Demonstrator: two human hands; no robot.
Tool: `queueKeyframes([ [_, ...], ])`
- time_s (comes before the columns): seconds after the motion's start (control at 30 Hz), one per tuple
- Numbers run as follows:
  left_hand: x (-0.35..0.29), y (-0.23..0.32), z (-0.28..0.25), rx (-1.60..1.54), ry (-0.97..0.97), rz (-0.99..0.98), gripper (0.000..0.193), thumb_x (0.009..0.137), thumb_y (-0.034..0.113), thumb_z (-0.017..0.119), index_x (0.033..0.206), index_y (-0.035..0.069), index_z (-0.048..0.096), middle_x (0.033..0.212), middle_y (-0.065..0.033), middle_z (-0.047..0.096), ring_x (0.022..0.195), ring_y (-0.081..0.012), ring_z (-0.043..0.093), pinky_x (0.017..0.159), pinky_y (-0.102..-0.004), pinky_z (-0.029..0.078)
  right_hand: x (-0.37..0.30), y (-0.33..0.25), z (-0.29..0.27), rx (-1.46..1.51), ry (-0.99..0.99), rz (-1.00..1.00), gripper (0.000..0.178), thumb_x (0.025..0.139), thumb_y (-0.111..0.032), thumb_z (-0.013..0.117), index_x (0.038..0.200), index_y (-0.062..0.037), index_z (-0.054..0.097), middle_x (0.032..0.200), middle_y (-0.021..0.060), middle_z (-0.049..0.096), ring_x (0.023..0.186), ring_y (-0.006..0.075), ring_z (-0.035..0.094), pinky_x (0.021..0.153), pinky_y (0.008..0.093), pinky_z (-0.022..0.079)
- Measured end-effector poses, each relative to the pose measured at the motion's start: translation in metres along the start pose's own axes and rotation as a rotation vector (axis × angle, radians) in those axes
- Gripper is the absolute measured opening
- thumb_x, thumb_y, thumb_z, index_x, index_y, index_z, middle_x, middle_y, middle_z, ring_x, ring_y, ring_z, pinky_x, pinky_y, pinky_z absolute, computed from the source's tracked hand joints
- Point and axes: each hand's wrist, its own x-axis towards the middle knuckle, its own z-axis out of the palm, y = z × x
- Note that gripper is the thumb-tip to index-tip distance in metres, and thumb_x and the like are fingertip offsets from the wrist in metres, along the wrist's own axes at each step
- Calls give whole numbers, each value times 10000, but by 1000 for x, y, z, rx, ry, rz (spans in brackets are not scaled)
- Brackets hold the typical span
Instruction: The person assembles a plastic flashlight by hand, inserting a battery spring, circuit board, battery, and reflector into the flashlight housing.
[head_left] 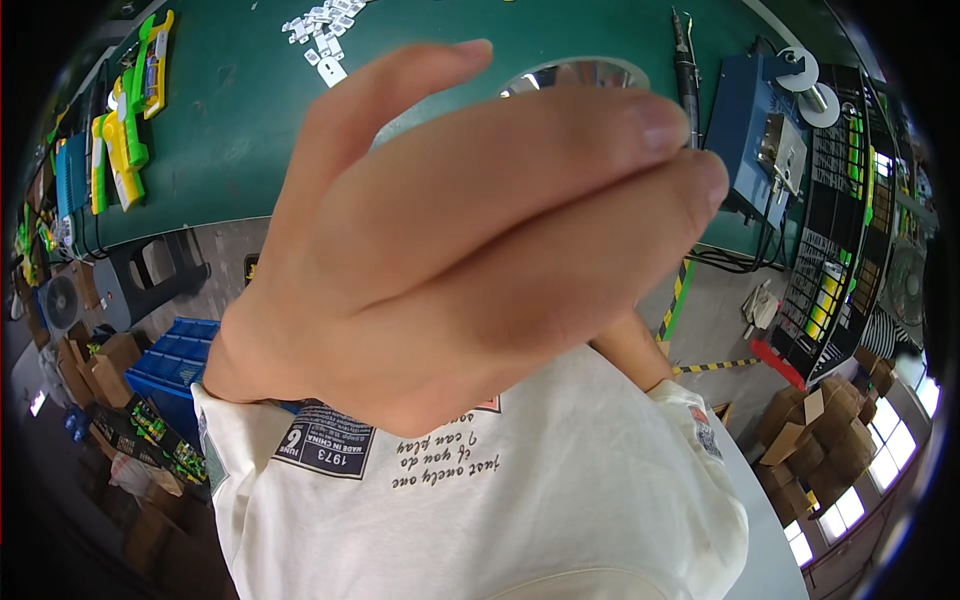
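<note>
Up close, left hand [430, 260] seemingly curved

The left hand [450, 260], thumb spread, fills the middle of the frame. Small white pieces [329, 45] lie on the green table [225, 120] at the top.
</note>
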Motion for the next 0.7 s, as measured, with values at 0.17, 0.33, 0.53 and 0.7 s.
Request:
queueKeyframes([
  [0.17,-8,3,34,148,366,-15,216,564,80,799,695,168,651,889,-29,655,944,-219,541,698,-394,591,-2,2,1,18,-5,22,445,589,-195,860,906,-60,578,769,42,670,684,160,664,626,275,513],
  [0.33,-2,20,37,128,409,-123,205,590,62,790,670,163,631,862,33,639,911,-173,528,673,-382,590,-1,-2,2,-110,8,32,489,617,-253,831,1024,-72,630,893,86,658,750,241,642,661,324,497],
  [0.53,-4,30,24,136,273,-215,194,596,31,776,661,130,624,939,92,620,954,-128,492,677,-361,585,-6,15,2,-100,57,-217,414,654,-223,803,998,-56,647,911,95,655,757,256,634,672,329,495],
  [0.7,-8,22,18,156,254,-189,205,604,43,787,704,126,629,962,77,615,922,-145,500,679,-352,584,-5,23,8,-39,65,-229,366,642,-219,807,921,-38,654,829,73,657,684,213,645,626,284,494],
])
